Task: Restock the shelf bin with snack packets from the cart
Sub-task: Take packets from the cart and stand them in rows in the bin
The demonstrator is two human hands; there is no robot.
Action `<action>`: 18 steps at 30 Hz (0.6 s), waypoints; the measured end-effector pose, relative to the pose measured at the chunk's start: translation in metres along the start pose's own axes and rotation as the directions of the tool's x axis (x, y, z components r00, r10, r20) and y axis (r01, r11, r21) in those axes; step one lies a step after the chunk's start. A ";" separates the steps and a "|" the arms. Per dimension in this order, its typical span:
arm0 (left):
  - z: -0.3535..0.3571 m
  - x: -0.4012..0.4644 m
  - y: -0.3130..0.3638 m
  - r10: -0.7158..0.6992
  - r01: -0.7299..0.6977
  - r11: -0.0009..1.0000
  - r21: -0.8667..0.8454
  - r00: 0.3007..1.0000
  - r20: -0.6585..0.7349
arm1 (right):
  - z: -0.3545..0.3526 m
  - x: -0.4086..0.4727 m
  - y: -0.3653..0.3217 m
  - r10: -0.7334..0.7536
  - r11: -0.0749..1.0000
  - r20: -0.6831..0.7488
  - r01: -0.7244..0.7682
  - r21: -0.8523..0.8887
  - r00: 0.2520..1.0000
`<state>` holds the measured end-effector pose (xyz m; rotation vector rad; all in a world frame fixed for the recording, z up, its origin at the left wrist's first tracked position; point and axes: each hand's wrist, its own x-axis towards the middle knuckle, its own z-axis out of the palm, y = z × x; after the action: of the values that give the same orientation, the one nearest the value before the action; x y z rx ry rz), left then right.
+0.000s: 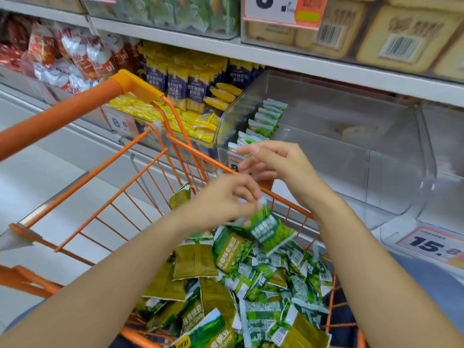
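The left hand (226, 197) pinches a green packet (266, 228) above the orange cart (140, 156); the right hand (278, 164) hovers loose.

A cart (160, 151) stands before store shelving, its basket heaped with snack packets (251, 285), with a clear bin (351, 146) on the shelf just behind and to its right. A row of packets (263, 121) stands along that bin's left wall; above the heap, the left hand (226, 199) pinches 1 packet (266, 227), the right hand (278, 162) just beyond it.
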<state>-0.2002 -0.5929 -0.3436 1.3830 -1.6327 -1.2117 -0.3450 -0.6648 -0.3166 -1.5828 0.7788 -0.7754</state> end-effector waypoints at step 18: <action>-0.035 0.010 -0.034 0.217 0.150 0.675 0.723 0.896 -0.389 | -0.017 0.021 0.019 -0.215 0.964 -0.399 0.127 -0.235 0.892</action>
<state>-0.1581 -0.6109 -0.3638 1.9176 -1.8537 -0.0893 -0.3489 -0.6936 -0.3321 -1.7049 1.0660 -1.2282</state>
